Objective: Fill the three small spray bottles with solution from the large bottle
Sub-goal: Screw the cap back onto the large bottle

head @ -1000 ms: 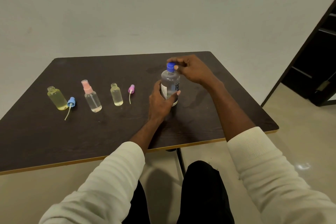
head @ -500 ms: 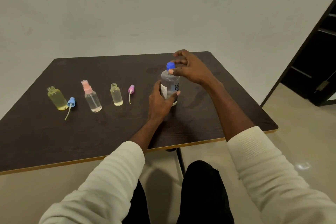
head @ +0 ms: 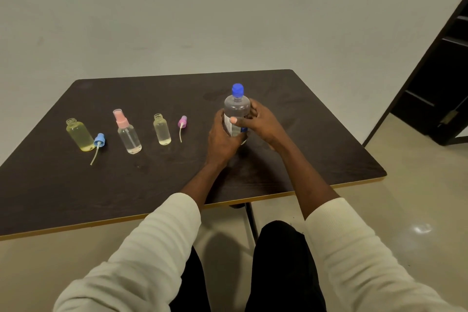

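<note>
- On the worktop [head: 291, 114], large bottle [head: 236, 111] upright, blue cap [head: 237, 90] on.
- We grip its body with both hands: left hand [head: 222, 138] curled round its left side, right hand [head: 258, 123] round its right, thumb across the label.
- Left of the large bottle: purple sprayer head [head: 182, 122], open small bottle [head: 162, 129], pink-capped spray bottle [head: 128, 132], blue sprayer head [head: 99, 140], open yellow bottle [head: 79, 135] farthest.
</note>
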{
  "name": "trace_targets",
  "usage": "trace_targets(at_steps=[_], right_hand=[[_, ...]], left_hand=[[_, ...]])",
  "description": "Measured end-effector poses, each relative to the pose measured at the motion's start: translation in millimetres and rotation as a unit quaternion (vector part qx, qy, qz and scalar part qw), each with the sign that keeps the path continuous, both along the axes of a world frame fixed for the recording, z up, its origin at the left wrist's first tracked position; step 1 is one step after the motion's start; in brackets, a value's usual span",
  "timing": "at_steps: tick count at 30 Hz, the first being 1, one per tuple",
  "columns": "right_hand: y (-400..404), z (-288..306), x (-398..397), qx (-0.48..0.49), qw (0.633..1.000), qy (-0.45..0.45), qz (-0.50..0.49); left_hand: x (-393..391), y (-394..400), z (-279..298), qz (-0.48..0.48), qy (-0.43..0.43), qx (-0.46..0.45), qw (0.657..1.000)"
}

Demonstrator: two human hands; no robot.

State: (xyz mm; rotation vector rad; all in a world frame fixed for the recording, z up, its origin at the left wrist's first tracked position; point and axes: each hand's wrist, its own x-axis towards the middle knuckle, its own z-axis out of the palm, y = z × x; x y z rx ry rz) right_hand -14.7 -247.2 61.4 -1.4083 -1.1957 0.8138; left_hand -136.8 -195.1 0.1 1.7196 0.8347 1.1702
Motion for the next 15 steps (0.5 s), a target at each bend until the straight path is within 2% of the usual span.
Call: trace_targets(at_steps=[4,9,15], right_hand=[[2,-18,-1,-0.01,1.0,-0.001,-0.015],[9,-30,-1,-0.021,0.998,-0.048,-0.025],[12,-40,-1,-0.021,0.996,-0.071,-0.053]], left_hand=[[-1,-2,-1,0.005,-0.034,-0.018,0.999],[0,7,-3,0.085,-0.09,-0.096,0.988],[5,17,-3,0.126,-0.057,-0.155,0.978]])
